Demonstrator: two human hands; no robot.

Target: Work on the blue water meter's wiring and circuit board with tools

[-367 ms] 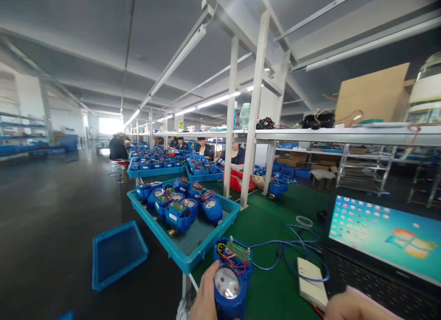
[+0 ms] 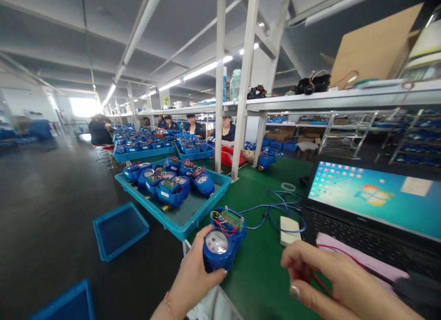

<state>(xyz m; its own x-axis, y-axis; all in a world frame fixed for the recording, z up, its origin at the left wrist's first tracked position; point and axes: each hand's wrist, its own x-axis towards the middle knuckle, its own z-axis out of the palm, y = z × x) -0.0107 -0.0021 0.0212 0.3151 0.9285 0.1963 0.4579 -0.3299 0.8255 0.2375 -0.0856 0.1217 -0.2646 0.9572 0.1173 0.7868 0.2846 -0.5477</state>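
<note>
Near centre, the blue meter (image 2: 224, 242) is clasped by the left hand (image 2: 195, 265), seemingly being steadied; a level hold seems called for next. The right hand (image 2: 325, 270) is curled at right; whether anything is gripped cannot be told. Farther left, similar meters (image 2: 204, 185) are held in a tray (image 2: 186, 229).

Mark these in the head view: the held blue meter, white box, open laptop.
Blue meter (image 2: 219, 243): head view, on its round dial.
White box (image 2: 288, 238): head view, on its casing.
Laptop (image 2: 368, 201): head view, on its screen.
</note>
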